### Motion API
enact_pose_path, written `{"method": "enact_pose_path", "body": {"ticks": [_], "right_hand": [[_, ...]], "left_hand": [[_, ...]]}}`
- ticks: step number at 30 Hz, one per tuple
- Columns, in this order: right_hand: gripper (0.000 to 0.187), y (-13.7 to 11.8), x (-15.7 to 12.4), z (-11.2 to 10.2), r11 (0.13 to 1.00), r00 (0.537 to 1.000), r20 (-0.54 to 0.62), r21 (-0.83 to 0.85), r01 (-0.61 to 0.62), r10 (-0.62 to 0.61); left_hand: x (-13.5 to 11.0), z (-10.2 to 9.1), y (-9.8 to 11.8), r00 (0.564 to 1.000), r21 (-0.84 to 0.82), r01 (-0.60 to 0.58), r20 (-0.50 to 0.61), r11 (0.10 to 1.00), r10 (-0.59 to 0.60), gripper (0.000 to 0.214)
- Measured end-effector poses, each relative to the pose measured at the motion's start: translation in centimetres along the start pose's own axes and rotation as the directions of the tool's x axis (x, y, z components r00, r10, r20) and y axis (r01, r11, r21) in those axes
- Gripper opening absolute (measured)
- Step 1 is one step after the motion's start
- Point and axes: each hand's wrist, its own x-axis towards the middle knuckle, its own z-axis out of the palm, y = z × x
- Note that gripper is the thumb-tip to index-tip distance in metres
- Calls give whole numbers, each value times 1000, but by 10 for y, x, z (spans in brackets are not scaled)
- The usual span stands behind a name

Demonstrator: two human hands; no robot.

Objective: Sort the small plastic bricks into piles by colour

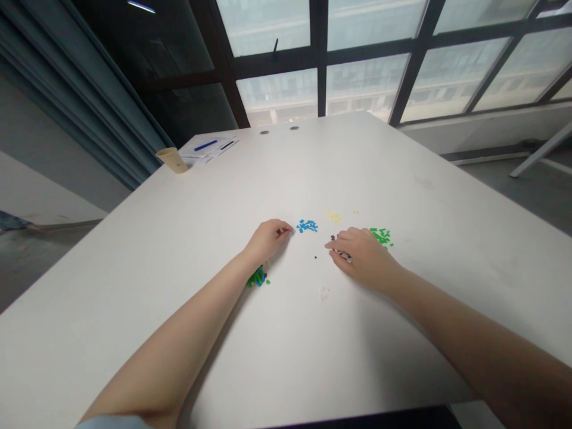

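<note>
My left hand (269, 239) is closed in a pinch just left of a cluster of small blue pieces (307, 226). Whatever sits between its fingertips is too small to make out. Under my left forearm, partly hidden, lies a mixed pile of green, blue and dark pieces (257, 277). Over some dark brown pieces (333, 238) rests my right hand (357, 253), thumb and fingers a little apart; brown bits show in the gap. Small green pieces (381, 236) lie just beyond this hand, partly covered by it. One dark piece (315, 257) lies alone between the hands.
Yellow pieces (333, 216) lie behind the right hand, and pale whitish pieces (324, 292) nearer me. On the white table (286, 179), a paper cup (173, 160) stands at the far left edge beside papers (210, 149) and a blue pen (205, 145).
</note>
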Motion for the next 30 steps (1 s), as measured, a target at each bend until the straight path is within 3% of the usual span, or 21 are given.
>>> {"method": "enact_pose_path", "body": {"ticks": [6,11,15,21,26,30], "right_hand": [[23,0,0,0,1000,1000,2,-1,-5,5],[23,1,0,-2,1000,1000,-3,8,-9,9],[23,3,0,-2,1000,1000,-3,6,-10,10],[23,3,0,-2,1000,1000,7,1,-19,19],[24,3,-1,-5,999,999,5,-4,-36,36],[25,4,-1,-6,999,999,23,9,-35,34]], "left_hand": [[1,-1,0,997,-114,53,-56,992,-60,26],[-1,-9,-2,1000,46,6,18,999,-7,32],[-4,-3,2,998,177,-4,60,984,-7,37],[-5,4,4,998,191,-9,70,982,-4,45],[-3,-17,-2,996,208,24,76,978,-41,39],[-8,-44,-3,954,334,122,221,935,-203,24]]}}
